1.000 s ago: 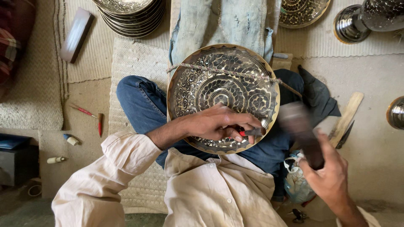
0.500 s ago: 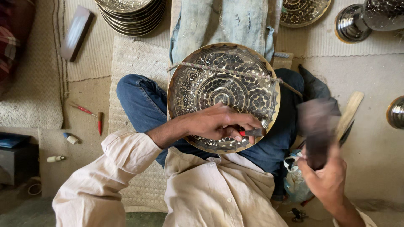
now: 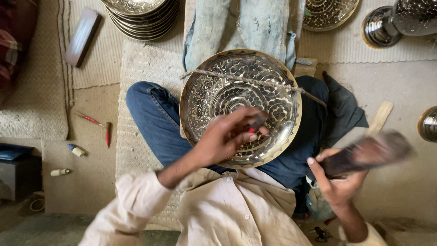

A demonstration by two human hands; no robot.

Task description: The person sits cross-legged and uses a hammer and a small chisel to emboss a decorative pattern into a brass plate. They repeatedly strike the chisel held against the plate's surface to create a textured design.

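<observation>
A big patterned metal plate (image 3: 240,107) is rested on the lap. A small tool (image 3: 256,123) is pinched by the left hand (image 3: 227,136) at its lower middle. A dark mallet (image 3: 368,152) is gripped by the right hand (image 3: 334,182) beside the plate's right edge

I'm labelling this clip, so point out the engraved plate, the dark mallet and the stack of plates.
engraved plate (image 3: 214,98): head view, on the patterned face left of centre.
dark mallet (image 3: 378,150): head view, on its blurred head, above the right hand.
stack of plates (image 3: 145,18): head view, on the stacked rims at top.

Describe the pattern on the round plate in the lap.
Dense floral engraving around concentric rings, head view: plate.
</observation>
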